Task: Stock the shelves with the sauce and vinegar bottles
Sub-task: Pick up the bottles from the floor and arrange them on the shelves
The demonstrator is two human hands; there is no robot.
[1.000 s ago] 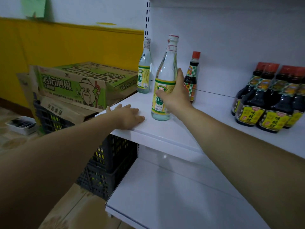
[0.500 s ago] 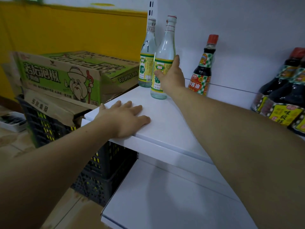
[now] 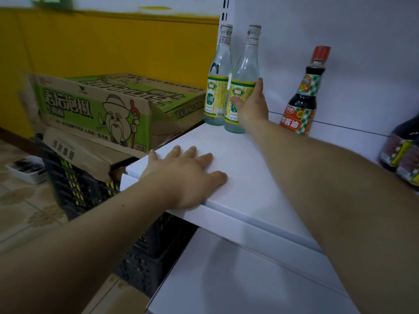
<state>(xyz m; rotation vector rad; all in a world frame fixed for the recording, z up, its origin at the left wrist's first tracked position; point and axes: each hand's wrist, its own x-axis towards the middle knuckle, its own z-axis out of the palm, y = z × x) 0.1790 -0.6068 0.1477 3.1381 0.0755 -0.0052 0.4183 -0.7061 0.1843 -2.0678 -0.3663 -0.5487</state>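
Note:
Two clear vinegar bottles with yellow-green labels stand upright at the back left of the white shelf (image 3: 254, 177). My right hand (image 3: 252, 105) grips the nearer vinegar bottle (image 3: 243, 71), which stands on the shelf touching the other vinegar bottle (image 3: 218, 87). A dark soy sauce bottle (image 3: 302, 105) with a red cap stands to the right, against the back panel. My left hand (image 3: 188, 175) rests flat on the shelf's front left corner, fingers spread.
More dark sauce bottles (image 3: 403, 152) stand at the right edge. Left of the shelf, green-printed cardboard boxes (image 3: 106, 105) sit on a black plastic crate (image 3: 90, 191). A lower white shelf (image 3: 249, 279) lies beneath. A small tray (image 3: 27, 168) lies on the tiled floor.
My right hand pushed the vinegar bottle back and left across the shelf until it stood beside the first one. My left hand stayed flat on the shelf corner.

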